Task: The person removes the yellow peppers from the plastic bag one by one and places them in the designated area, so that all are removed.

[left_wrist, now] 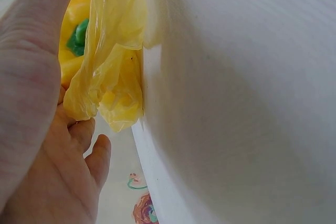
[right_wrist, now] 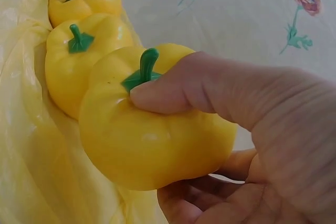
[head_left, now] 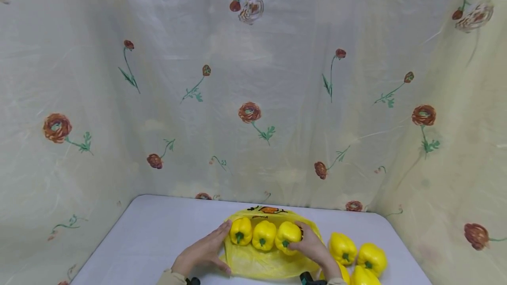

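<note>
A yellow plastic bag (head_left: 261, 266) with a dark and orange print lies at the front middle of the white table. Three yellow bell peppers with green stems line up along it. My right hand (head_left: 311, 244) grips the rightmost bell pepper (right_wrist: 152, 145), thumb beside its stem and fingers around the underside. The middle pepper (head_left: 264, 235) and the left pepper (head_left: 240, 228) sit side by side to its left. My left hand (head_left: 207, 248) rests at the bag's left edge, fingers extended along it; in the left wrist view, fingertips touch the crumpled film (left_wrist: 118, 85).
Several more yellow bell peppers (head_left: 343, 248) cluster on the table right of the bag, partly behind my right forearm. A flowered curtain (head_left: 285, 153) hangs behind the table and along both sides. White tabletop (head_left: 158, 228) extends left of the bag.
</note>
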`<state>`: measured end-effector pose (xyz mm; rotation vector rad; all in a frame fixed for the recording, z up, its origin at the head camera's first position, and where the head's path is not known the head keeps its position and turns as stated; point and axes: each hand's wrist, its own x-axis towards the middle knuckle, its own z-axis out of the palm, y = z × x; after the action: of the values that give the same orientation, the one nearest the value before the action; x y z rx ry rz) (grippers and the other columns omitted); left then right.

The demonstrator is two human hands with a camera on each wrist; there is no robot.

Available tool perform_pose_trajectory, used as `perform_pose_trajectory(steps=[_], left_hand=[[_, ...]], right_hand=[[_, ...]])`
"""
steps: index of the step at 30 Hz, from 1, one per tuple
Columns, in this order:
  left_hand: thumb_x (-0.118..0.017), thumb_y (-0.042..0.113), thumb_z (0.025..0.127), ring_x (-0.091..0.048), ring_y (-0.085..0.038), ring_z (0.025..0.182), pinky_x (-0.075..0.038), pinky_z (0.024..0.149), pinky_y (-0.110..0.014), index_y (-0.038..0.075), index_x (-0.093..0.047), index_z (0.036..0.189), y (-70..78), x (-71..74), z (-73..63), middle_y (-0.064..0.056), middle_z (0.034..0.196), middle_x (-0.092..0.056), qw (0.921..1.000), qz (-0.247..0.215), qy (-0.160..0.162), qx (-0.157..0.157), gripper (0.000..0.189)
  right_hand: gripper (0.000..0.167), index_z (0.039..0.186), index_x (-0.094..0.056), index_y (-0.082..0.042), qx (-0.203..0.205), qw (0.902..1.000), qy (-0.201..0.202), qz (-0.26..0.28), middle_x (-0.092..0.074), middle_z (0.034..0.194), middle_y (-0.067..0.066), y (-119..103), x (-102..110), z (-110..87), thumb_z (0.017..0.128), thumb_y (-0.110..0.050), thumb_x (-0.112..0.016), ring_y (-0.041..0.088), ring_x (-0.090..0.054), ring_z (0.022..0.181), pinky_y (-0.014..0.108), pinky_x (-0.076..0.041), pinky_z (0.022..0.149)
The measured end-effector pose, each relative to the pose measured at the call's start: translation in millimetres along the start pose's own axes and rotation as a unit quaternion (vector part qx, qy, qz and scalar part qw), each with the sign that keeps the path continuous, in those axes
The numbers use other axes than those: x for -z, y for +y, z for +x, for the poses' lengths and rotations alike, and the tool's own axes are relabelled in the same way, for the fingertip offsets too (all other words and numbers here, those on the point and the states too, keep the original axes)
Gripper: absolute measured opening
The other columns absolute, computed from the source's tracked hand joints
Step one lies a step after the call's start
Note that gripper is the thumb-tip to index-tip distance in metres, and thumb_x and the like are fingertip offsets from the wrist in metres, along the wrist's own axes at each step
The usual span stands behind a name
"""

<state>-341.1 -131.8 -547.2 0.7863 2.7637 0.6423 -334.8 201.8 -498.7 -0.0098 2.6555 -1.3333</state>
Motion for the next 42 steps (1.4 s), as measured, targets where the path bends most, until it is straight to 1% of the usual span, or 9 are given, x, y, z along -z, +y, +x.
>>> perform_pose_trajectory(steps=[3, 11, 16, 21, 26, 32, 38, 42], left_hand=[[-0.076, 0.064, 0.06, -0.015, -0.028, 0.15, -0.022, 0.12, -0.049, 0.008, -0.006, 0.156, 0.3, -0.4, -0.1, -0.01, 0.163, -0.006, 1.0, -0.002, 0.0, -0.001, 0.131], [-0.078, 0.063, 0.06, -0.015, -0.028, 0.15, -0.021, 0.12, -0.049, 0.008, -0.008, 0.156, 2.6, 1.5, -1.1, -0.009, 0.164, -0.006, 0.9999, -0.011, -0.002, 0.005, 0.13], [-0.077, 0.064, 0.06, -0.015, -0.028, 0.15, -0.022, 0.12, -0.049, 0.008, -0.008, 0.156, 2.2, 1.9, 0.4, -0.009, 0.163, -0.006, 1.0, -0.002, 0.0, 0.001, 0.13], [-0.077, 0.064, 0.06, -0.014, -0.028, 0.15, -0.021, 0.12, -0.049, 0.009, -0.007, 0.156, 2.1, 2.5, 0.6, -0.009, 0.164, -0.006, 1.0, -0.004, 0.0, -0.001, 0.131], [-0.077, 0.064, 0.06, -0.015, -0.028, 0.15, -0.021, 0.12, -0.049, 0.007, -0.009, 0.155, 1.6, 2.9, -0.2, -0.009, 0.163, -0.006, 1.0, 0.002, 0.005, -0.003, 0.13], [-0.078, 0.063, 0.06, -0.015, -0.03, 0.149, -0.021, 0.12, -0.05, 0.005, -0.01, 0.155, 1.9, 2.9, -1.9, -0.012, 0.163, -0.007, 0.9999, 0.004, 0.008, -0.007, 0.13], [-0.079, 0.061, 0.06, -0.016, -0.031, 0.149, -0.021, 0.119, -0.051, 0.006, -0.009, 0.155, 5.2, 3.1, -2.6, -0.012, 0.163, -0.007, 1.0, -0.004, 0.005, -0.004, 0.13], [-0.079, 0.06, 0.061, -0.015, -0.031, 0.149, -0.021, 0.119, -0.051, 0.006, -0.009, 0.155, 4.6, 1.8, -2.2, -0.012, 0.163, -0.007, 1.0, -0.009, 0.001, 0.0, 0.13]], right_hand=[[0.085, 0.143, -0.035, 0.007, 0.005, 1.0, -0.002, 0.001, -0.042, 0.142, 0.03, -2.7, 0.9, -2.7, 0.073, -0.012, -0.079, 0.038, -0.049, 0.12, 0.055, -0.045, 0.098], [0.085, 0.143, -0.034, 0.007, 0.017, 0.9997, -0.014, 0.011, -0.042, 0.143, 0.029, -8.6, 0.6, -5.9, 0.074, -0.011, -0.078, 0.037, -0.049, 0.121, 0.055, -0.044, 0.1], [0.084, 0.143, -0.035, 0.007, 0.027, 0.9994, -0.021, 0.006, -0.043, 0.142, 0.028, -8.1, 2.3, -6.5, 0.074, -0.011, -0.079, 0.036, -0.049, 0.122, 0.055, -0.044, 0.101], [0.084, 0.142, -0.037, 0.007, 0.041, 0.9987, -0.029, -0.002, -0.044, 0.142, 0.027, -5.6, 3.5, -9.1, 0.073, -0.012, -0.08, 0.036, -0.049, 0.123, 0.057, -0.042, 0.102], [0.083, 0.143, -0.035, 0.007, 0.052, 0.998, -0.035, 0.009, -0.042, 0.142, 0.028, -5.5, 3.8, -14.3, 0.075, -0.011, -0.079, 0.039, -0.047, 0.125, 0.057, -0.043, 0.102], [0.082, 0.143, -0.034, 0.008, 0.076, 0.9963, -0.033, 0.026, -0.039, 0.143, 0.029, -10.0, 4.3, -23.9, 0.075, -0.009, -0.078, 0.042, -0.043, 0.129, 0.059, -0.04, 0.105], [0.083, 0.145, -0.035, 0.001, 0.067, 0.9968, -0.024, 0.038, -0.036, 0.146, 0.025, -6.0, 9.0, -33.9, 0.077, -0.016, -0.079, 0.041, -0.04, 0.132, 0.061, -0.037, 0.107], [0.085, 0.146, -0.037, -0.004, 0.056, 0.9976, -0.015, 0.036, -0.038, 0.146, 0.023, 1.3, 15.1, -41.2, 0.076, -0.023, -0.081, 0.04, -0.041, 0.132, 0.059, -0.039, 0.106]])
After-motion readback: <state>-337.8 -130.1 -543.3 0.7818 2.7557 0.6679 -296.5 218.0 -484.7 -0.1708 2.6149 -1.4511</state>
